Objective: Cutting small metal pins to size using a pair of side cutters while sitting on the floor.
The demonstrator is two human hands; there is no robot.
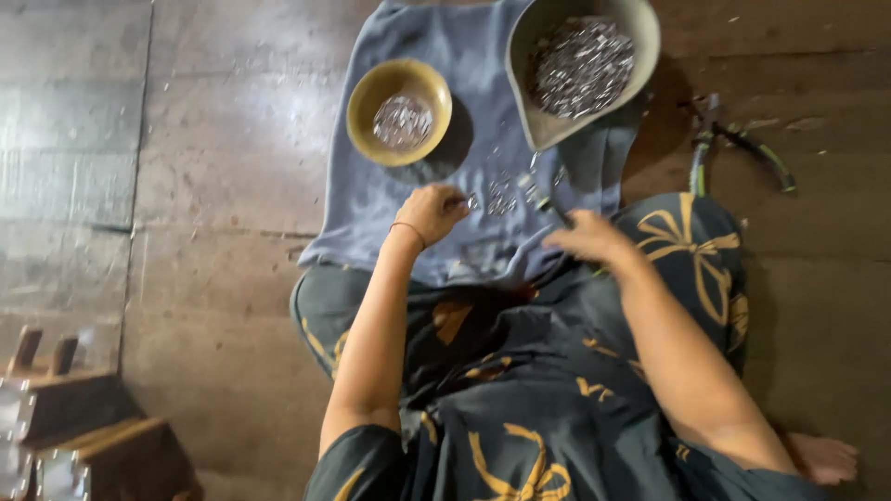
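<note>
Dark floor [213,186], blue cloth [445,111] at top middle, left hand [432,211] pinching small shiny bits [501,195] on it, right hand [587,237] closed around a dark tool [555,213], yellow bowl [399,111] and grey scoop [580,65] above.

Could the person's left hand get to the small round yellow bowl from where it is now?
Probably yes. The left hand rests on the blue cloth just below the yellow bowl, and only bare cloth lies between them. The bowl is open-topped.
</note>
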